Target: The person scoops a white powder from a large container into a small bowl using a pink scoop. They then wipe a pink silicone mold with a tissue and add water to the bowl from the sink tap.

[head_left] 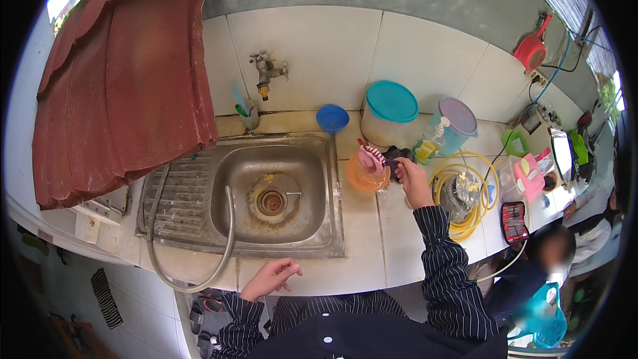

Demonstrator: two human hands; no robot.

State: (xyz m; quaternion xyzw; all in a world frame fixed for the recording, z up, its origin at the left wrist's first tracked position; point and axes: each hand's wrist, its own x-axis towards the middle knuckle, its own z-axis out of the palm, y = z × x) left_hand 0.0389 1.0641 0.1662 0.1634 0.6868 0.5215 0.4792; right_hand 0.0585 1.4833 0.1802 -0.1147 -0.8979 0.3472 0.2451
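In my right hand (413, 181) is the dark handle of a scrubbing brush (373, 159), its head pink and purple with pale bristles. The brush head is over a small orange bowl (359, 181) on the counter, right of the sink; whether they touch I cannot tell. My left hand (271, 278) is empty, fingers loosely bent and apart, by the counter's front edge below the steel sink (302, 233). A grey hose (230, 223) hangs over the sink's front rim, left of that hand. Something black (401, 153) lies behind the brush handle, partly hidden.
Behind stand a blue bowl (332, 118), a teal-lidded tub (392, 101), a purple-lidded container (457, 117) and a pump bottle (432, 141). A coiled yellow hose (488, 209) lies to the right. A tap (266, 76) juts from the wall. Another person (525, 279) is at the lower right.
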